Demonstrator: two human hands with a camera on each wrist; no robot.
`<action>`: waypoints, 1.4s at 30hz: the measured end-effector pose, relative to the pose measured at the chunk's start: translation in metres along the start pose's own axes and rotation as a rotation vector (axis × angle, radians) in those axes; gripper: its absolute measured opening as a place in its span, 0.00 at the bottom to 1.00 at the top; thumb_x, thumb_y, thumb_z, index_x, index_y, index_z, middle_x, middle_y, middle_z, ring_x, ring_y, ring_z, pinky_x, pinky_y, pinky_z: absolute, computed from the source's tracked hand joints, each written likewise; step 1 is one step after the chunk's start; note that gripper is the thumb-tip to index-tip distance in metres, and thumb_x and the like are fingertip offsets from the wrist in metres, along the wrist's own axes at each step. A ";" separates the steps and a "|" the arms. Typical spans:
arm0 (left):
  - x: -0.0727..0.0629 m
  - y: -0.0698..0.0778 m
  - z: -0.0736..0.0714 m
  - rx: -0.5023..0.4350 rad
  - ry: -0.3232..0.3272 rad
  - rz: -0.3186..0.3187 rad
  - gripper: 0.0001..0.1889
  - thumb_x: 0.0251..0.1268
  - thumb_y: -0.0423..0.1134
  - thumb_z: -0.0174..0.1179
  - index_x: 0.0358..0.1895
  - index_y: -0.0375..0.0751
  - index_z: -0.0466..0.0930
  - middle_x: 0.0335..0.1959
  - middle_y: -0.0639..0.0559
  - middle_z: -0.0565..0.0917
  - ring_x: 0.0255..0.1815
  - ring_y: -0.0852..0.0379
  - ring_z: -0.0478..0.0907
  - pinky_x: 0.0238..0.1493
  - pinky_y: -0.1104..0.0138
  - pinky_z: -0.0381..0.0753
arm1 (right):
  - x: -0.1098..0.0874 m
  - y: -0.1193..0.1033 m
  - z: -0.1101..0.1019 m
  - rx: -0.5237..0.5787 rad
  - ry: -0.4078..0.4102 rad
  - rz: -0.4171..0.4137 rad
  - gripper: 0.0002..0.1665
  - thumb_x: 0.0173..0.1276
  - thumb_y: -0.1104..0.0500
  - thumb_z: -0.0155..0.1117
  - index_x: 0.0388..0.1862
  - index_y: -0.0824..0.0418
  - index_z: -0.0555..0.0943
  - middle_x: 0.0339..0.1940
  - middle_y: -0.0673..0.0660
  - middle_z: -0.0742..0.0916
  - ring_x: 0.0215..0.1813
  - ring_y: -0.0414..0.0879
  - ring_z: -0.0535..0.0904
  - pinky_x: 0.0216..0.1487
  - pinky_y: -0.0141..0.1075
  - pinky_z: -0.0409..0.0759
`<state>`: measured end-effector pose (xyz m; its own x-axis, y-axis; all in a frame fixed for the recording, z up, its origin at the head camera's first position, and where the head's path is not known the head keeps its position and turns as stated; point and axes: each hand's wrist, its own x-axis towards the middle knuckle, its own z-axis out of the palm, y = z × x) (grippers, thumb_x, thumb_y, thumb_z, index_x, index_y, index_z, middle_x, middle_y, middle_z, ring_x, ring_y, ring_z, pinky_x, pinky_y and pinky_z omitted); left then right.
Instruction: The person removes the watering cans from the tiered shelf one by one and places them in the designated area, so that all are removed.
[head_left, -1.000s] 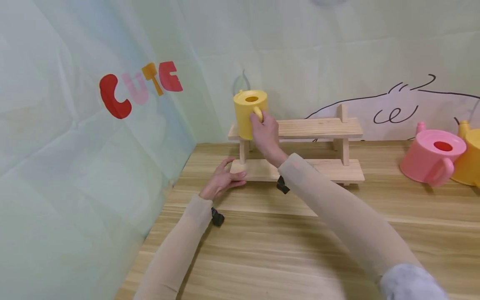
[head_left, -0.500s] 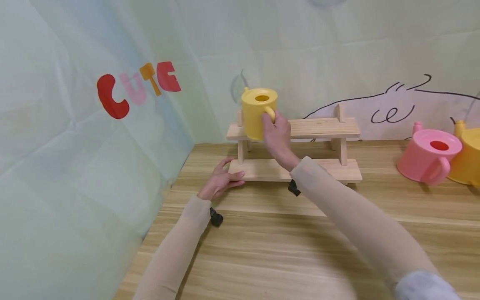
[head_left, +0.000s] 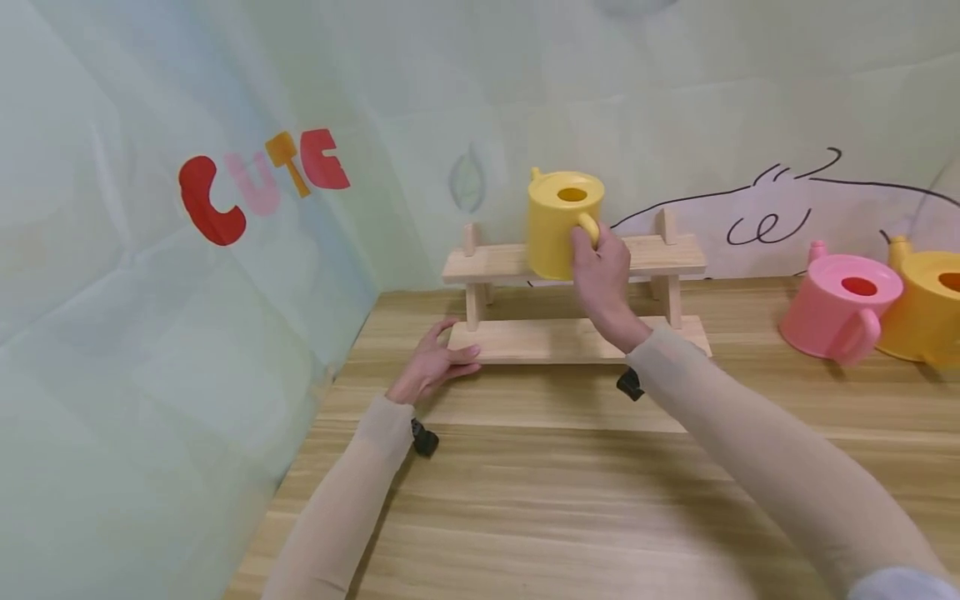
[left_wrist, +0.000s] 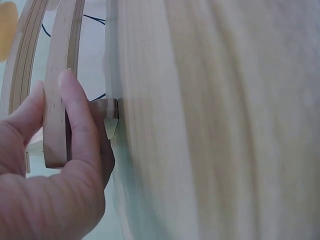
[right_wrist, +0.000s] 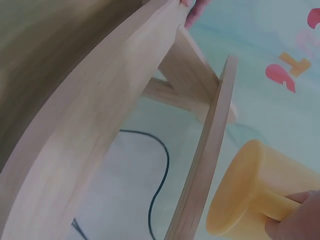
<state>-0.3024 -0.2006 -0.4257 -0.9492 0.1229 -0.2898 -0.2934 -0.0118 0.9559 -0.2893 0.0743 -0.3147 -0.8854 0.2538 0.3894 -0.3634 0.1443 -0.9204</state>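
Note:
My right hand [head_left: 606, 279] grips the handle of a yellow watering can [head_left: 555, 237], held upright at the middle of a two-tier wooden shelf's upper board [head_left: 491, 262]. From the right wrist view, a gap shows between the base of the can [right_wrist: 232, 192] and the upper board's edge [right_wrist: 207, 160]. At the shelf's left end, my left hand [head_left: 431, 360] holds the lower board [head_left: 540, 340]. The left wrist view shows that board's end [left_wrist: 55, 125] pinched between thumb and fingers.
To the right on the wooden table [head_left: 525, 483] stand a pink watering can [head_left: 832, 308] and another yellow watering can [head_left: 918, 312], side by side. A fabric backdrop [head_left: 420, 125] rises behind the shelf and along the left side.
My right hand has carried the yellow watering can rightward along the upper board, from its left end to about the middle. The left hand keeps its hold; the head view has shifted slightly.

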 end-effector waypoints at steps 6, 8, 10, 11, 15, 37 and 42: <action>-0.002 -0.002 -0.002 -0.008 -0.010 -0.004 0.46 0.78 0.22 0.61 0.90 0.46 0.46 0.62 0.34 0.70 0.34 0.60 0.87 0.43 0.72 0.96 | 0.001 0.009 -0.029 -0.046 0.045 0.014 0.18 0.81 0.54 0.50 0.27 0.54 0.70 0.26 0.47 0.76 0.31 0.42 0.75 0.28 0.29 0.72; -0.003 -0.002 -0.002 -0.009 -0.010 -0.004 0.46 0.78 0.22 0.61 0.90 0.46 0.46 0.62 0.34 0.69 0.34 0.60 0.87 0.44 0.72 0.96 | 0.001 0.011 -0.039 -0.058 0.061 0.020 0.18 0.81 0.54 0.50 0.26 0.54 0.69 0.24 0.46 0.75 0.30 0.41 0.75 0.26 0.28 0.71; -0.004 -0.002 -0.002 -0.005 -0.009 -0.005 0.46 0.78 0.22 0.61 0.90 0.47 0.46 0.62 0.34 0.70 0.34 0.60 0.87 0.44 0.72 0.96 | 0.001 0.013 -0.050 -0.069 0.076 0.028 0.18 0.81 0.54 0.49 0.27 0.53 0.69 0.25 0.46 0.75 0.30 0.41 0.75 0.26 0.28 0.71; -0.004 -0.002 -0.002 -0.002 -0.009 -0.005 0.46 0.78 0.22 0.61 0.90 0.47 0.46 0.62 0.35 0.70 0.34 0.60 0.87 0.44 0.72 0.96 | 0.001 0.013 -0.055 -0.072 0.082 0.025 0.18 0.81 0.53 0.49 0.27 0.53 0.69 0.25 0.47 0.75 0.31 0.42 0.75 0.27 0.28 0.72; -0.003 0.000 -0.001 -0.005 -0.012 -0.008 0.46 0.78 0.22 0.61 0.90 0.47 0.46 0.62 0.34 0.70 0.34 0.59 0.88 0.44 0.72 0.96 | 0.000 0.014 -0.075 -0.093 0.116 0.036 0.18 0.82 0.52 0.49 0.28 0.53 0.70 0.26 0.46 0.76 0.33 0.42 0.76 0.28 0.29 0.73; -0.002 0.003 0.000 -0.022 -0.035 -0.003 0.46 0.79 0.22 0.59 0.90 0.46 0.44 0.59 0.36 0.71 0.34 0.61 0.88 0.43 0.72 0.96 | -0.015 0.021 -0.173 -0.378 0.114 0.209 0.22 0.89 0.39 0.34 0.59 0.48 0.72 0.40 0.55 0.74 0.44 0.50 0.74 0.38 0.37 0.75; -0.002 0.003 -0.001 -0.025 -0.036 -0.009 0.46 0.79 0.22 0.59 0.90 0.47 0.44 0.60 0.37 0.71 0.34 0.61 0.88 0.43 0.72 0.96 | -0.016 0.022 -0.181 -0.318 0.222 0.197 0.15 0.88 0.43 0.39 0.43 0.44 0.72 0.38 0.51 0.74 0.42 0.45 0.72 0.37 0.32 0.74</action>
<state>-0.3010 -0.2017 -0.4225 -0.9418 0.1591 -0.2962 -0.3052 -0.0349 0.9516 -0.2303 0.2462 -0.3350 -0.8321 0.5008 0.2381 -0.0558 0.3515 -0.9345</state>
